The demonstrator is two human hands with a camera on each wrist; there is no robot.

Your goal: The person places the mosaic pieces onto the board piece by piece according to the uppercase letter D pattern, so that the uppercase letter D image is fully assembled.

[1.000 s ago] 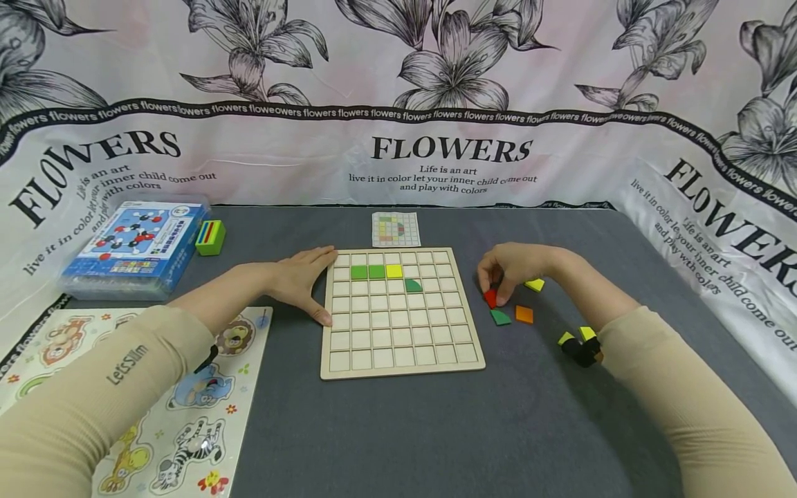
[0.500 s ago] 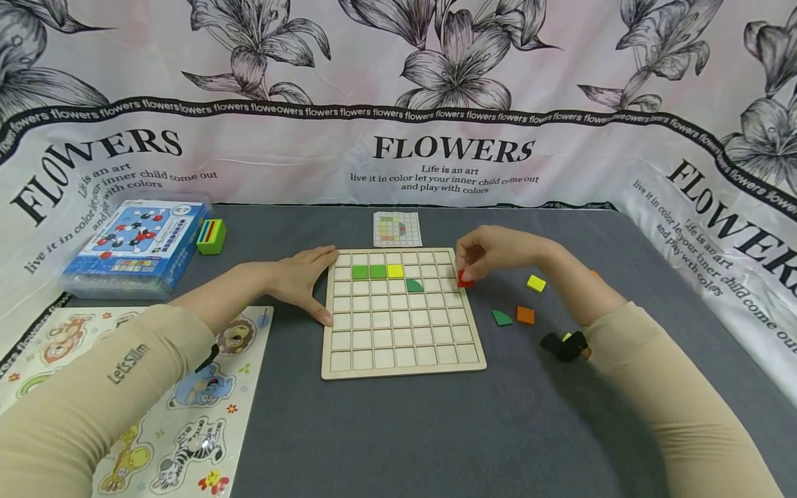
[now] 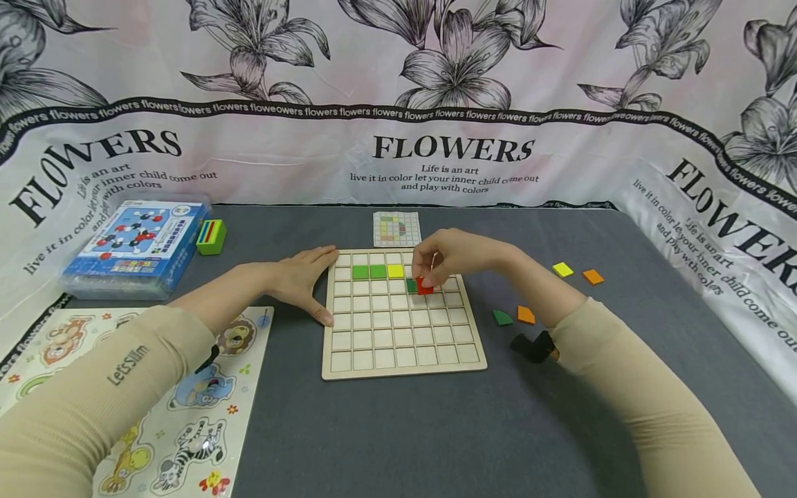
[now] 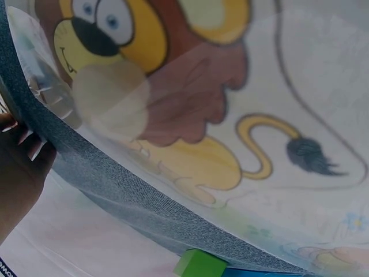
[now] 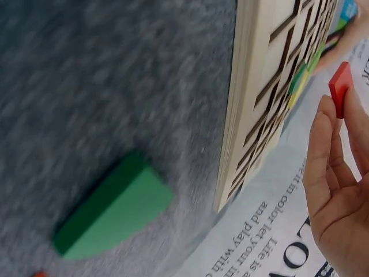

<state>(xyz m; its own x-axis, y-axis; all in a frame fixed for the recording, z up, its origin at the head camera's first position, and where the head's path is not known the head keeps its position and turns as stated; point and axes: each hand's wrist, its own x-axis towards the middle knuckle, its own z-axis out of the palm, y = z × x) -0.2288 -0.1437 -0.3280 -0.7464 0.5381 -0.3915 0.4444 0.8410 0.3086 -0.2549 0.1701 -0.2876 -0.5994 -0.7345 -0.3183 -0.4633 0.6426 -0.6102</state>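
Note:
Between thumb and fingers, my right hand (image 3: 453,254) pinches a red square tile (image 3: 425,286) above the wooden grid board (image 3: 404,357). In the right wrist view the red tile (image 5: 341,86) is tilted and apart from the board. In the head view it hangs beside a dark green quarter-round tile (image 3: 411,285), partly covering it. Two green square tiles (image 3: 369,272) and a yellow tile (image 3: 395,271) sit in a row in the board's cells. My left hand (image 3: 299,280) rests with spread fingers against the board's left edge; the left wrist view shows only part of that hand (image 4: 20,179).
Right of the board lie a green quarter-round tile (image 3: 501,317), an orange tile (image 3: 526,315), a yellow tile (image 3: 563,269) and another orange tile (image 3: 593,276). Behind stands a pattern card (image 3: 396,229). An animal puzzle board (image 3: 249,387), blue box (image 3: 137,235) and green block (image 3: 212,237) are left.
My right hand has picked the red tile up off the table and carried it left over the board. Tiles its forearm had covered now show. The left hand has stayed put.

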